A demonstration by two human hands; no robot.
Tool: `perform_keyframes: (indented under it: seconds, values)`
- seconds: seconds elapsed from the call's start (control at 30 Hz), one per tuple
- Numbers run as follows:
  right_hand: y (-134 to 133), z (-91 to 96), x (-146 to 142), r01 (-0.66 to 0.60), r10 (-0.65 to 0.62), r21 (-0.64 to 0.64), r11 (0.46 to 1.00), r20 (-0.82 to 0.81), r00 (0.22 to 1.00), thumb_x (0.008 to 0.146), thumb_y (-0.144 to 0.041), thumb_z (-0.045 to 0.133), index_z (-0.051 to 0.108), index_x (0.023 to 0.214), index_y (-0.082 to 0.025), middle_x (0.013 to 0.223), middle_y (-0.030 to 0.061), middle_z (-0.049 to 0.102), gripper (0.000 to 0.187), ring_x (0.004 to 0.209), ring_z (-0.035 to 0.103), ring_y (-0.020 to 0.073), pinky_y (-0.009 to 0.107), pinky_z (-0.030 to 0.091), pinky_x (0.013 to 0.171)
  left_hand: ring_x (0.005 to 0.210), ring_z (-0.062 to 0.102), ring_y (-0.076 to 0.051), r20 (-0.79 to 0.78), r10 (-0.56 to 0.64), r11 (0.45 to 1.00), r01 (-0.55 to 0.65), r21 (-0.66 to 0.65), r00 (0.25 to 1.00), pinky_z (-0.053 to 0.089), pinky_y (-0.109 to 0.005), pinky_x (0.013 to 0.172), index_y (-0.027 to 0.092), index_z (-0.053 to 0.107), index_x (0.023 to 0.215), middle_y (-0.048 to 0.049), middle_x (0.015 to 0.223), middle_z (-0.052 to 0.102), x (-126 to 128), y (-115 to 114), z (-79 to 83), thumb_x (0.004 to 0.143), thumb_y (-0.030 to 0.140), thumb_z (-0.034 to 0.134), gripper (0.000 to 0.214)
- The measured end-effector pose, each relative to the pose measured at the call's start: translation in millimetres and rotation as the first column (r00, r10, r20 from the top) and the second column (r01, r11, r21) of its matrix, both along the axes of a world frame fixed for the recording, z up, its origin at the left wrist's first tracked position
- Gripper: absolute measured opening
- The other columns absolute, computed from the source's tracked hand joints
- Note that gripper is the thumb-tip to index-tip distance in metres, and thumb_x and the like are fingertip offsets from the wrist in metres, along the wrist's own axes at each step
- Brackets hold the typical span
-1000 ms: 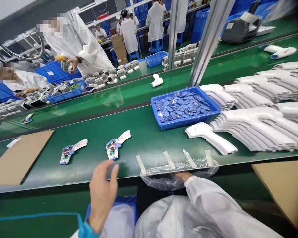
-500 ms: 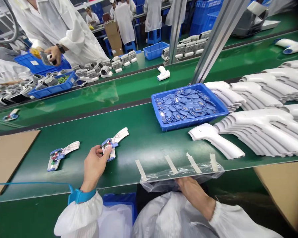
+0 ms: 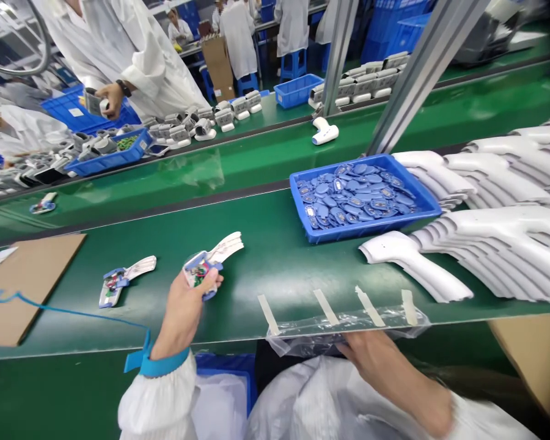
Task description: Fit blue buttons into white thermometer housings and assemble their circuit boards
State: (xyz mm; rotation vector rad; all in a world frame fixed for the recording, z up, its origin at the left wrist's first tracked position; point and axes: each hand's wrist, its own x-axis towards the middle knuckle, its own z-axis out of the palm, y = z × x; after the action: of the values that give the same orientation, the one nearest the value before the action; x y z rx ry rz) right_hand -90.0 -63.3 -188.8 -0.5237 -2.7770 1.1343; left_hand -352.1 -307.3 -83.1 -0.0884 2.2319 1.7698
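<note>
Over green belting (image 3: pixel 266 256), the left hand (image 3: pixel 181 315) grips a white plastic housing (image 3: pixel 224 247).

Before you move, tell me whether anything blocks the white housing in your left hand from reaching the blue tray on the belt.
Nothing visible does: only bare green belt lies between the white housing in your left hand and the blue tray. The taped plastic bag lies off that line, along the belt's front edge.

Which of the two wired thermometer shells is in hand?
The wired shell farther right in view is gripped in the left hand; the other wired shell lies on the green belt, untouched.
</note>
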Motion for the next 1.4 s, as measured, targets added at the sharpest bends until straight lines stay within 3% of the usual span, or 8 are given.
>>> perform_keyframes:
  seconds: [0.13,0.27,0.63,0.77,0.93,1.13,1.27,1.4]
  values:
    - [3.9,65.2,3.4,-0.199,0.200,-0.022,0.980,0.093,0.975,0.094,-0.045,0.056,0.078,0.091,-0.035,0.086,0.0033,0.077,0.025,0.075,0.072,0.0270,0.041,0.058,0.067,0.080,0.061,-0.018,-0.053,-0.210,0.977,0.212,0.031,0.976,0.047,-0.028,0.074,0.015,0.062,0.120,-0.0063,0.090,0.069,29.1,16.3,15.0,0.085,0.050,0.074,0.052]
    - [5.7,127.3,-46.1,-0.029,0.071,0.130,0.991,-0.329,0.942,0.099,-0.046,0.054,0.076,0.100,-0.034,0.093,0.0029,0.076,0.025,0.084,0.069,0.0239,0.040,0.052,0.075,0.089,0.060,-0.017,-0.160,-0.475,0.879,0.461,-0.122,0.865,0.044,-0.027,0.080,0.019,0.067,0.105,-0.0025,0.096,0.069,60.2,47.6,25.9,0.091,0.034,0.070,0.020]
    - [-7.1,159.2,-77.4,0.041,0.200,0.484,0.874,-0.436,0.877,0.106,-0.025,0.042,0.063,0.079,-0.024,0.083,-0.0018,0.071,0.034,0.075,0.056,0.0154,0.039,0.028,0.080,0.091,0.058,-0.021,-0.324,-0.573,0.811,0.463,-0.358,0.753,0.040,-0.032,0.083,0.023,0.062,0.103,-0.0039,0.099,0.066,89.0,74.0,7.6,0.099,0.030,0.057,0.010]
    - [23.8,132.3,-72.4,0.147,0.045,0.502,0.853,-0.350,0.936,0.105,-0.044,0.039,0.066,0.085,-0.024,0.087,0.0028,0.071,0.039,0.079,0.059,0.0192,0.038,0.031,0.075,0.086,0.061,-0.021,-0.177,-0.419,0.906,0.397,-0.146,0.891,0.045,-0.031,0.078,0.019,0.062,0.109,-0.0071,0.099,0.067,74.9,72.4,9.5,0.097,0.042,0.060,0.026]
    - [67.3,60.2,-52.2,0.153,-0.031,0.523,0.839,-0.234,0.972,0.102,-0.049,0.037,0.066,0.100,-0.020,0.093,0.0101,0.068,0.041,0.084,0.060,0.0251,0.037,0.038,0.072,0.077,0.062,-0.017,0.130,-0.474,0.869,0.441,0.223,0.871,0.042,-0.024,0.061,0.013,0.063,0.120,-0.0110,0.098,0.069,67.1,70.7,13.4,0.087,0.055,0.070,0.054]
    - [108.3,73.8,-18.8,0.309,-0.242,0.803,0.510,-0.210,0.947,0.101,-0.063,0.025,0.067,0.111,-0.013,0.104,0.0230,0.067,0.067,0.081,0.055,0.0327,0.040,0.030,0.062,0.071,0.060,-0.015,0.142,-0.537,0.832,0.493,0.255,0.832,0.037,-0.022,0.058,0.011,0.065,0.116,-0.0102,0.092,0.069,68.1,70.1,7.6,0.088,0.055,0.070,0.052]
    - [131.8,69.3,-11.5,0.222,-0.194,0.757,0.615,-0.129,0.973,0.101,-0.065,0.019,0.067,0.104,-0.016,0.095,0.0218,0.067,0.068,0.087,0.058,0.0358,0.042,0.033,0.064,0.080,0.061,-0.015,0.107,-0.586,0.791,0.539,0.290,0.803,0.043,-0.024,0.069,0.013,0.062,0.118,-0.0088,0.099,0.067,68.2,69.7,7.9,0.091,0.048,0.071,0.046]
    - [120.0,72.6,-0.4,0.320,-0.210,0.763,0.561,-0.243,0.947,0.099,-0.067,0.037,0.064,0.114,-0.023,0.110,0.0173,0.070,0.053,0.092,0.061,0.0337,0.043,0.039,0.068,0.087,0.061,-0.016,0.109,-0.610,0.771,0.556,0.311,0.785,0.043,-0.024,0.071,0.014,0.059,0.122,-0.0101,0.105,0.067,67.5,69.5,8.6,0.092,0.050,0.070,0.048]
